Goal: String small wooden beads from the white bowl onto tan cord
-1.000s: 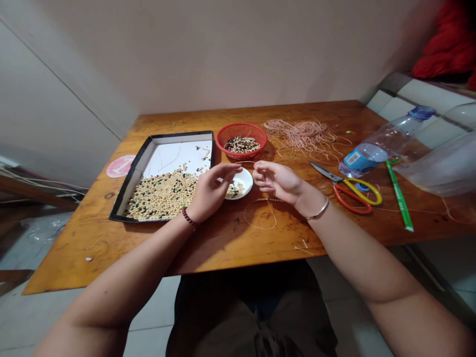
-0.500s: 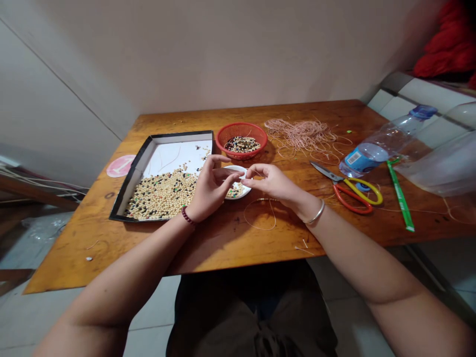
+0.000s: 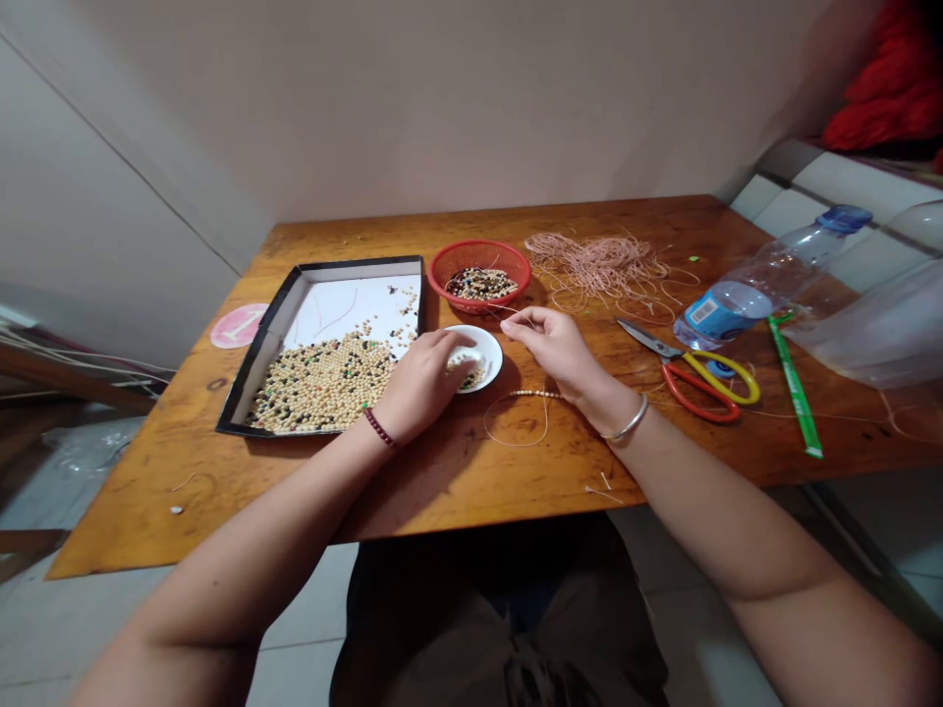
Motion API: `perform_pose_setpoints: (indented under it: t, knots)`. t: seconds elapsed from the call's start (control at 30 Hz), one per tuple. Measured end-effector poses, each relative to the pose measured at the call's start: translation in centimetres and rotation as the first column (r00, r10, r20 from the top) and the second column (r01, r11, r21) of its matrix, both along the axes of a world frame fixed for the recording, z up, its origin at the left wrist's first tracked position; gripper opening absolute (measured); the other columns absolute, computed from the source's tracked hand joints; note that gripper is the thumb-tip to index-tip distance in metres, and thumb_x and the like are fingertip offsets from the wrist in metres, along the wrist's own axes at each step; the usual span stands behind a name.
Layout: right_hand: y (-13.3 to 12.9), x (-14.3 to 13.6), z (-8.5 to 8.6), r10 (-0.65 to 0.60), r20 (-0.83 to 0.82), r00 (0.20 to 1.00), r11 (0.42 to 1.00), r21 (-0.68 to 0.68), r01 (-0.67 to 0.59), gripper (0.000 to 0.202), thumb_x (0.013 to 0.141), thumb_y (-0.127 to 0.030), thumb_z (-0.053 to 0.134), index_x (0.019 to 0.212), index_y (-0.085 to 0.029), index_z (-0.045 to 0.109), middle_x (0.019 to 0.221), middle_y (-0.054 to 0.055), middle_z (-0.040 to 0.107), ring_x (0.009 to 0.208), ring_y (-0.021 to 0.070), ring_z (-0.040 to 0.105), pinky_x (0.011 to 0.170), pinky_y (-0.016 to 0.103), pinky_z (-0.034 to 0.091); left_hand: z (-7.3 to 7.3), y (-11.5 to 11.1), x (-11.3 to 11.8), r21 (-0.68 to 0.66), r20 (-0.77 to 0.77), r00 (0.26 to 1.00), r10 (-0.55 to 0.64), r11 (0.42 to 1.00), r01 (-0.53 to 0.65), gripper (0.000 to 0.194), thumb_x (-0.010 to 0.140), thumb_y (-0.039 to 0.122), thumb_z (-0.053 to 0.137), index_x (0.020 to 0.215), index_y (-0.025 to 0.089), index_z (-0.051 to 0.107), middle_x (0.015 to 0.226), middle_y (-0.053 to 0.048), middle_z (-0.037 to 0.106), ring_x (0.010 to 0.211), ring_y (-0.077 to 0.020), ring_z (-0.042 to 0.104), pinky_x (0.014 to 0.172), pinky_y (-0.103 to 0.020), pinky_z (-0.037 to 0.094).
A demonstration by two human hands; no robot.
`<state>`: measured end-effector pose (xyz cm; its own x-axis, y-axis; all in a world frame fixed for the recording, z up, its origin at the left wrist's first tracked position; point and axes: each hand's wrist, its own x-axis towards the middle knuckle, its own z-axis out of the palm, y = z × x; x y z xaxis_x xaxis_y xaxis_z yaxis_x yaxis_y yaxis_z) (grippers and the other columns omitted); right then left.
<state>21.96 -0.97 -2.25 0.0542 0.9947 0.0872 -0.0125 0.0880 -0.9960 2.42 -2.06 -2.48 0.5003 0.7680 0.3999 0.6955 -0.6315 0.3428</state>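
My left hand [image 3: 425, 381] reaches over the rim of a small white dish [image 3: 488, 352], thumb and forefinger apart above the loose beads [image 3: 477, 375] in it. The other fingertips are partly hidden. To the right of the dish, my right hand [image 3: 554, 349] pinches a thin pinkish cord [image 3: 507, 311] between thumb and forefinger. The cord's free end points up and left toward the red basket. A row of pale beads [image 3: 531, 394] threaded on the cord lies below this hand, and a loop of cord rests on the wooden table [image 3: 442, 481].
A black-rimmed tray [image 3: 257, 365] of mixed beads lies at left, beside a pink round disc [image 3: 237, 326]. Behind the dish stands a red basket [image 3: 478, 302] with beads. Rightward are tangled cord [image 3: 596, 260], scissors [image 3: 693, 371], a bottle [image 3: 744, 295] and a green strip [image 3: 796, 393].
My hands were together over the dish and have parted. The left has lowered to the beads in the dish; the right has shifted slightly right and up with the cord.
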Motion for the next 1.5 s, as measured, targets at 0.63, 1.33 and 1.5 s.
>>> perform_pose_setpoints:
  t: [0.63,1.33,1.5]
  knots:
    - [-0.6,-0.4,0.7,0.048,0.005,0.999,0.998,-0.031,-0.048,0.011,0.070,-0.025,0.068,0.070,-0.015,0.062,0.067,0.000,0.062,0.065,0.0105,0.054,0.068,0.026,0.045,0.4,-0.7,0.1,-0.060,-0.286,0.955,-0.073,0.996,0.058,0.025,0.091,0.031,0.055,0.107,0.013,0.062,0.105,-0.011,0.064,0.089,-0.0232,0.064,0.077,-0.035,0.053]
    - [-0.7,-0.1,1.1,0.068,0.026,0.997,0.998,-0.021,-0.067,0.015,0.070,-0.029,0.066,0.069,-0.016,0.059,0.059,-0.004,0.051,0.055,0.0076,0.042,0.054,0.023,0.035,-0.3,-0.5,0.0,-0.136,-0.010,0.996,-0.093,0.987,0.091,0.017,0.086,0.020,0.061,0.102,0.019,0.054,0.089,-0.003,0.072,0.075,-0.0142,0.067,0.063,-0.023,0.048]
    - [-0.7,-0.2,1.3,0.066,0.011,0.998,0.997,-0.030,-0.065,0.013,0.070,-0.026,0.065,0.069,-0.016,0.059,0.058,-0.004,0.050,0.055,0.0073,0.042,0.053,0.023,0.034,-0.2,-0.4,0.1,-0.110,0.025,0.998,-0.059,0.992,0.062,0.012,0.088,0.019,0.058,0.098,0.018,0.052,0.089,-0.003,0.069,0.075,-0.0137,0.066,0.065,-0.023,0.048]
